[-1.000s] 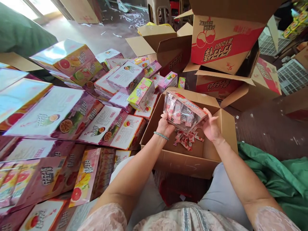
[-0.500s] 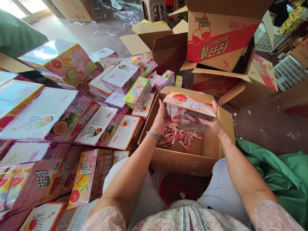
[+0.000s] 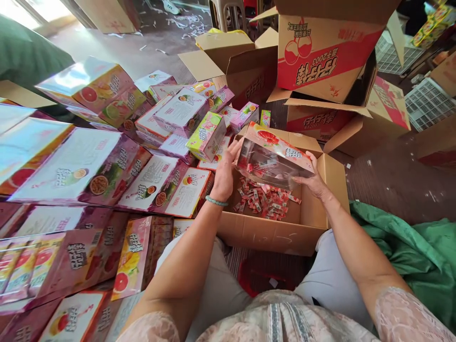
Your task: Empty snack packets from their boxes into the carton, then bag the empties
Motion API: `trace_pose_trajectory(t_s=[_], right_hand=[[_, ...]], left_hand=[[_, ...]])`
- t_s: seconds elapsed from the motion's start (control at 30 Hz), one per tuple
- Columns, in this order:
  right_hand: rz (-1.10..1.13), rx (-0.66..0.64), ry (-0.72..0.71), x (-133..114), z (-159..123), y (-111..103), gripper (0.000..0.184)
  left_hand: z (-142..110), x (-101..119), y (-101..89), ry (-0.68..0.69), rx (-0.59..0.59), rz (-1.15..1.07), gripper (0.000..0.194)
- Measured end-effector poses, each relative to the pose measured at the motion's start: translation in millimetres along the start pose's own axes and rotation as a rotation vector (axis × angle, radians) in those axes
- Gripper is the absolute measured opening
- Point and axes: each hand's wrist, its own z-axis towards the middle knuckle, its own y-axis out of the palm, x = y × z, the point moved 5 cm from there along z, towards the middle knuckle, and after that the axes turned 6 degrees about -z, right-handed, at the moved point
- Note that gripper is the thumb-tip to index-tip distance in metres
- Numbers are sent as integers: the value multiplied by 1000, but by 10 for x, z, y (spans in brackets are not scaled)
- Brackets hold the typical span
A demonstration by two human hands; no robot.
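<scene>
A pink printed box [image 3: 274, 156] with a clear plastic window is tilted in the air, its fruit-printed panel to the far side and the window facing near and down. A few red sachets show through the window. The left hand [image 3: 224, 178] cups its left end, and the right hand [image 3: 309, 183] supports its right corner from below. Just beneath it, a loose pile of small red-and-white sachets [image 3: 263, 202] lies scattered on the floor of a brown cardboard carton [image 3: 270, 237], whose flaps stand open.
</scene>
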Motion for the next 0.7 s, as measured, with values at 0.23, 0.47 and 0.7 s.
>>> trace_pose_trajectory(t_s=[0.23, 0.47, 0.7], right_hand=[[-15, 9, -12, 120, 60, -3, 110], [-75, 34, -88, -63, 21, -16, 102], [151, -7, 171, 16, -82, 90, 92]], left_hand=[[11, 114, -73, 90, -31, 128, 39], [83, 113, -178, 14, 54, 2, 39], [95, -77, -362, -409, 249, 16, 25]])
